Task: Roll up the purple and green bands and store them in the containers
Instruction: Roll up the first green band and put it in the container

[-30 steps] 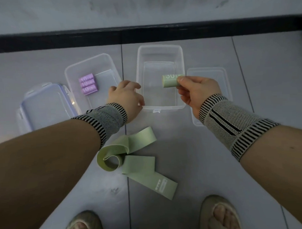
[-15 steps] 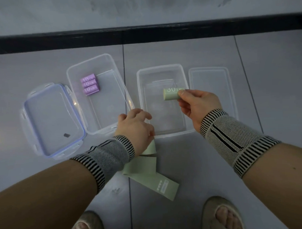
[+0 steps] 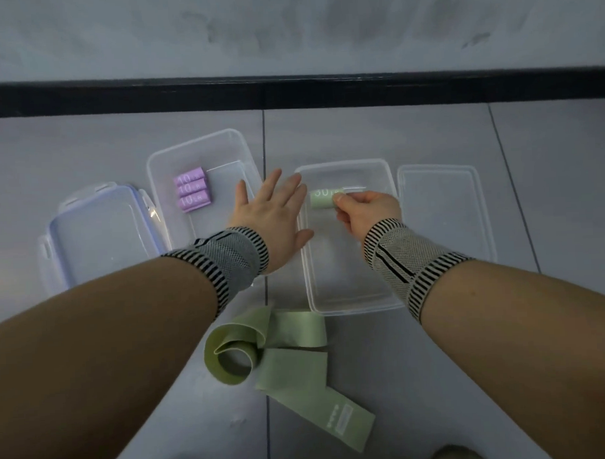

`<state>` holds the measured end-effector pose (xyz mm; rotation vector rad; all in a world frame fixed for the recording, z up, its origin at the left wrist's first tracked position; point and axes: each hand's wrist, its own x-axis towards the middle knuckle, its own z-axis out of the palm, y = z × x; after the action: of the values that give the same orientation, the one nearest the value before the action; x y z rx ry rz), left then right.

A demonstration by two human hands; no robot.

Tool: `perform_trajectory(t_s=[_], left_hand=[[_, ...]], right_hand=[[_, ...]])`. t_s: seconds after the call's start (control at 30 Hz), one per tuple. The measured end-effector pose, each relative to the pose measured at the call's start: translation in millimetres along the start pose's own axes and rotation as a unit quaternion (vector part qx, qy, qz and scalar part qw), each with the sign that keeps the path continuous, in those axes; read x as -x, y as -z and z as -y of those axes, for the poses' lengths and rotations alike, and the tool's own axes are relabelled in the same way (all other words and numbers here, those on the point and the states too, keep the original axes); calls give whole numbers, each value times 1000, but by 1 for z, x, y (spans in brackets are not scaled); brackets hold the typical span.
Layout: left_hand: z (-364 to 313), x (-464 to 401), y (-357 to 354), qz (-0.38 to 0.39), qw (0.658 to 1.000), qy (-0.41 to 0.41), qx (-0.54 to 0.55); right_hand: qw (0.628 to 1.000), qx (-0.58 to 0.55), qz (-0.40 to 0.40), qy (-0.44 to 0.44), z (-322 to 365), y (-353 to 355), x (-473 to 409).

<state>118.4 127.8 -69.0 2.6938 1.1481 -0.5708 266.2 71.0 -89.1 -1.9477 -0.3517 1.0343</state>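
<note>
My right hand (image 3: 365,211) pinches a rolled green band (image 3: 322,198) marked 30, held inside the far part of the right clear container (image 3: 351,305). My left hand (image 3: 271,213) is spread flat with straight fingers between the two containers, its thumb by the right container's left rim. Three rolled purple bands (image 3: 191,188) marked 10 lie side by side in the left clear container (image 3: 161,158). Loose green bands (image 3: 281,353) lie unrolled on the floor in front of the containers, one curled into a loop.
A blue-rimmed lid (image 3: 99,236) lies left of the left container, and a clear lid (image 3: 444,207) lies right of the right container. A black skirting strip (image 3: 296,90) runs along the wall behind. A shoe tip (image 3: 454,455) shows at the bottom edge.
My left hand has let go of the right container's front and opened flat, moving up between the containers. My right hand has lowered the green roll deeper into the right container.
</note>
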Motion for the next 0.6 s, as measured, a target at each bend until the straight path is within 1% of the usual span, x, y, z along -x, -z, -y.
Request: perform_trajectory(t_s=[0.17, 0.33, 0.47, 0.6], left_hand=[[7, 1, -20, -49, 998, -14, 38], [9, -4, -25, -58, 997, -21, 54], [9, -4, -29, -72, 995, -21, 64], [9, -5, -30, -79, 994, -22, 76]], right_hand=[[996, 84, 0, 23, -6, -19, -24], [990, 135, -15, 47, -13, -31, -41], [969, 218, -29, 108, -18, -32, -41], [950, 267, -56, 156, -28, -35, -41]])
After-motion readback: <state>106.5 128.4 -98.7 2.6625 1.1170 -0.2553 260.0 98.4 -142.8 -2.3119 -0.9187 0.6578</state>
